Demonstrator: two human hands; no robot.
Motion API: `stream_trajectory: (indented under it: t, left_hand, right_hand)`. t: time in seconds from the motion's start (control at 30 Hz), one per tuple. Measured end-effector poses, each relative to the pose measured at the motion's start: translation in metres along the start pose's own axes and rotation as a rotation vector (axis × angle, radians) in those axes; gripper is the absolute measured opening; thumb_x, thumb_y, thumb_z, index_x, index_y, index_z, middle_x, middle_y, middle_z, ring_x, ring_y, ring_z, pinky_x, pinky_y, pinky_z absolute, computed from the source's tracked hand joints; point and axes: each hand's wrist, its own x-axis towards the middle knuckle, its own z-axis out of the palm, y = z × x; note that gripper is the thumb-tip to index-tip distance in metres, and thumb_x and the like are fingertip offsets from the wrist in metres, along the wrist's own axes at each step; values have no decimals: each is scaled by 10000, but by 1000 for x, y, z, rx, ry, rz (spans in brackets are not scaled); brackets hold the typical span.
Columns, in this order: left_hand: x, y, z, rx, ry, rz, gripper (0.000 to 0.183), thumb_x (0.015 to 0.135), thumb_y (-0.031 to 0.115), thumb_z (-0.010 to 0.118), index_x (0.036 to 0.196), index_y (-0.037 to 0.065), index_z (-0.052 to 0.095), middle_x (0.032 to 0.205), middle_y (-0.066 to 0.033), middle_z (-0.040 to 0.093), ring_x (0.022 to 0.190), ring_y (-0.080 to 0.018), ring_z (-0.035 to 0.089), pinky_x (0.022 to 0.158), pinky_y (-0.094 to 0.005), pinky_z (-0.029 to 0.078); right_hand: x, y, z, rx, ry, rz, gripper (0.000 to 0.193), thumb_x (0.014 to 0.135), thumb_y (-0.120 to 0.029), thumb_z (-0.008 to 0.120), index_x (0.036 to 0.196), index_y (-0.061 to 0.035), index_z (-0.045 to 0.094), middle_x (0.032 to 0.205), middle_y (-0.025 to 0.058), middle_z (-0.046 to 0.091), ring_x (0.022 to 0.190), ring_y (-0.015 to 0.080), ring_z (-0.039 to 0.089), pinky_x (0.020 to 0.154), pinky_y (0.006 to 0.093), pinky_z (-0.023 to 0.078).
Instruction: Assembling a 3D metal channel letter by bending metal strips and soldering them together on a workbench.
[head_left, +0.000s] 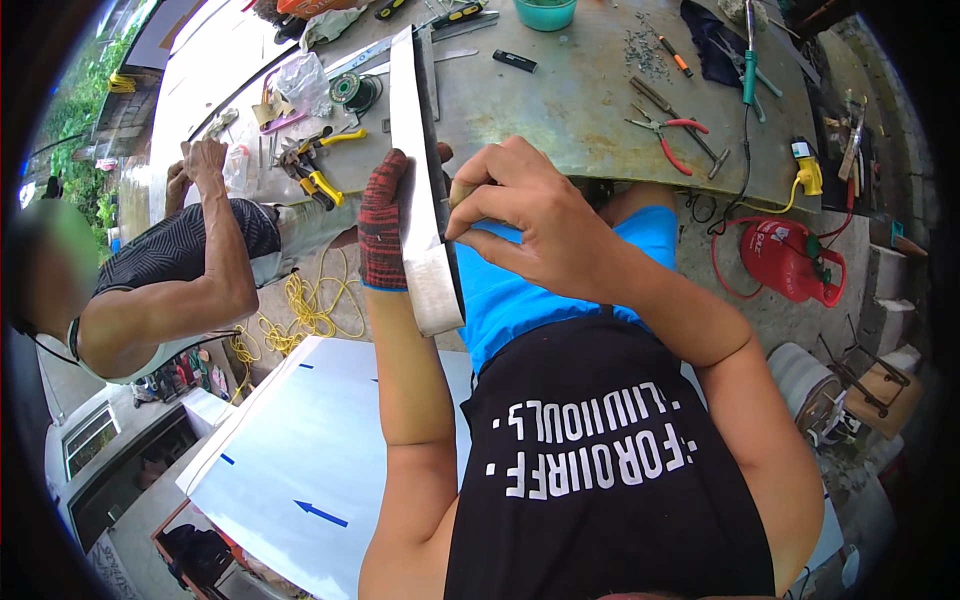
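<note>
A long, narrow folded sheet-metal channel point(424, 230) stands out over the table edge, its near end above my lap. My left hand point(383, 225), in a red and black knit glove, is closed around it from the left. The thumb side lies behind the metal. My bare right hand point(525, 210) is at the channel's right side, thumb and fingers pinched close to its edge. Whatever sits between those fingertips is too small to make out.
A metal-topped table point(580, 120) holds red-handled pliers point(672, 130), yellow-handled snips point(322, 185), a solder wire spool point(355, 92), a soldering iron point(749, 75) and a teal bowl point(545, 12). A red gas cylinder point(785, 260) stands right. Another person point(190, 250) works at left.
</note>
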Motion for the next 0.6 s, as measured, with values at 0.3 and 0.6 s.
stream_trajectory:
  t: [0.3, 0.6]
  left_hand:
    - [-7, -6, 5, -120, -7, -14, 486, 970, 366, 590, 1261, -21, 619, 1140, -153, 698, 904, -196, 692, 803, -309, 570]
    - [-13, -6, 7, -150, -22, -35, 510, 967, 377, 593, 1265, -37, 608, 1150, -166, 690, 928, -216, 693, 828, -324, 573]
  right_hand:
    - [-7, -1, 9, -19, 19, -5, 126, 775, -21, 769, 890, -69, 749, 1012, 39, 617, 1044, 235, 537, 952, 371, 423]
    - [-9, -1, 10, -57, -1, -68, 141, 771, -27, 774, 902, -75, 750, 1009, 41, 609, 1031, 238, 543, 939, 380, 430]
